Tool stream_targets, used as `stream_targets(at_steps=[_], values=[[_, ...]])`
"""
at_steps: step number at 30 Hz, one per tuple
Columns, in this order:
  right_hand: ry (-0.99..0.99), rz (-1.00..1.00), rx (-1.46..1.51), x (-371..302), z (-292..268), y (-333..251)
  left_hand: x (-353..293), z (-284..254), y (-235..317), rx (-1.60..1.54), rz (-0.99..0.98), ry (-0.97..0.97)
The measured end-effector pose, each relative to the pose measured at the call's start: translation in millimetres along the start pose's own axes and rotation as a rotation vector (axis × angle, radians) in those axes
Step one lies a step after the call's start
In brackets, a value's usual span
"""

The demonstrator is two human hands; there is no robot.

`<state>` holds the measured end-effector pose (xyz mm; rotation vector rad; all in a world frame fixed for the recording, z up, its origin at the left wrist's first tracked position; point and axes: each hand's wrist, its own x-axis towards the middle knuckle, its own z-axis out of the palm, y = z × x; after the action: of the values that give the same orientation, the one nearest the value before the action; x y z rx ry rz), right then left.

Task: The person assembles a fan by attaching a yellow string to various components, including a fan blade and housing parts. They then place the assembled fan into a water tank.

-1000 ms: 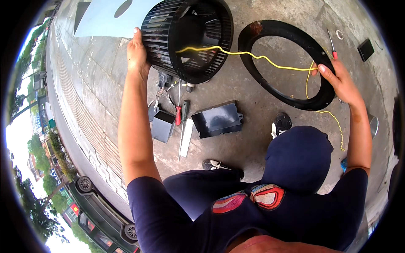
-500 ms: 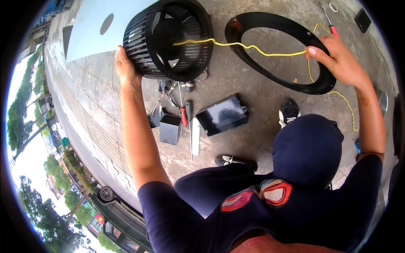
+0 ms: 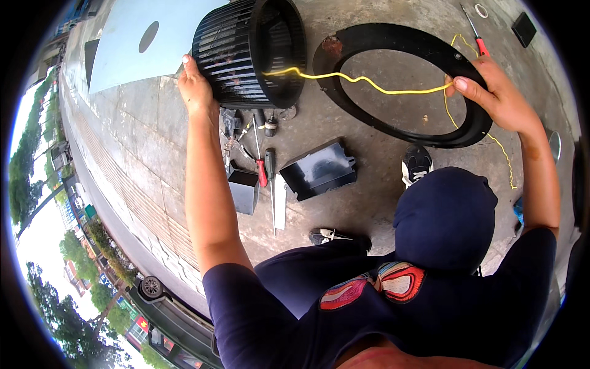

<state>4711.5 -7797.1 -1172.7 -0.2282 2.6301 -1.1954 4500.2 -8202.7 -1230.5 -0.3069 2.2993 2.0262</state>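
Left hand (image 3: pixel 199 92) has the fan wheel (image 3: pixel 226 58) up off the ground (image 3: pixel 381 175), thumb lying against the slatted side. The other fingers go behind it, so I can't tell if they're spread or together. The wheel's open end faces right, and its left side overlaps the right edge of a pale sheet (image 3: pixel 175 43) with an oval hole.

Right hand (image 3: pixel 496 97) has the black ring (image 3: pixel 393 37) by its right rim, thumb on the front and fingers round the back, pinching it with the yellow wire (image 3: pixel 405 92) under the thumb tip. Ring and wheel are apart, and the ring has a rusty patch at its upper left. The wire goes from the wheel (inside or just in front, can't tell) over the ring's left rim and across its hole to that thumb. More of it shows through the hole and comes out past the ring's lower right.

On the ground below the wheel there's a red screwdriver (image 3: pixel 262 174) beside a dark one (image 3: pixel 270 162), with a grey box (image 3: pixel 246 194) to the left and a black tray (image 3: pixel 318 170) to the right. Toward the ground's upper right corner: another red-handled screwdriver (image 3: pixel 481 47) and a white roll (image 3: pixel 481 10).
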Motion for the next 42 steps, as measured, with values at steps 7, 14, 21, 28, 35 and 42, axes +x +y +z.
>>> stream_targets(at_steps=[7,14,21,28,35,42], values=[[0.059,-0.002,-0.050,20.4,15.4,-9.0,-7.7,15.7,-2.2,-0.122,-0.089,-0.078],[0.193,0.184,-0.032,32.9,23.7,0.6,-24.9,52.3,-3.0,-0.027,-0.100,-0.182],[0.346,0.325,-0.036,33.4,29.9,45.2,-33.4,72.4,-40.0,-0.209,-0.239,-0.305],[0.195,0.491,-0.259,36.2,9.3,65.8,-50.8,87.2,-54.6,-0.355,-0.440,-0.478],[0.140,0.536,-0.125,40.5,4.5,63.4,-45.5,50.6,-51.6,-0.136,-0.654,-0.843],[0.173,0.425,-0.283,44.6,17.0,52.3,-56.7,43.2,-77.8,-0.234,-0.651,-0.837]])
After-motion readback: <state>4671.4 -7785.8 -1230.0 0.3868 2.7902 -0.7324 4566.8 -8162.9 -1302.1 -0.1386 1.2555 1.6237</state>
